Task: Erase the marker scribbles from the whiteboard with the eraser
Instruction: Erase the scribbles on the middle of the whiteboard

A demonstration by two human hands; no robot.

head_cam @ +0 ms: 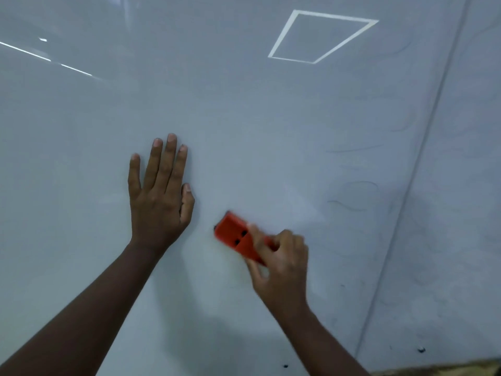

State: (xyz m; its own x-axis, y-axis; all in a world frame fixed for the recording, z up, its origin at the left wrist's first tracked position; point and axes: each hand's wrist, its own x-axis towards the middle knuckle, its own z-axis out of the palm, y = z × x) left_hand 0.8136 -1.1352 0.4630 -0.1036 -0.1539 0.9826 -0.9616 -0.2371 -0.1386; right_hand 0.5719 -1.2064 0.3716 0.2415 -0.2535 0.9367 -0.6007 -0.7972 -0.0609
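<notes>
The whiteboard [244, 104] fills the view, mostly wiped, with faint marker scribbles [352, 196] remaining to the right of the hands, near a seam in the panel. To finish well, I judge the strokes should carry rightward over those loops, overlapping, with the pad pressed flat. The left hand [158, 194] lies flat on the board, fingers straight, bracing and holding nothing. The right hand [282, 267] curls around one end of the orange eraser [237, 236], which sits against the board just beside it.
</notes>
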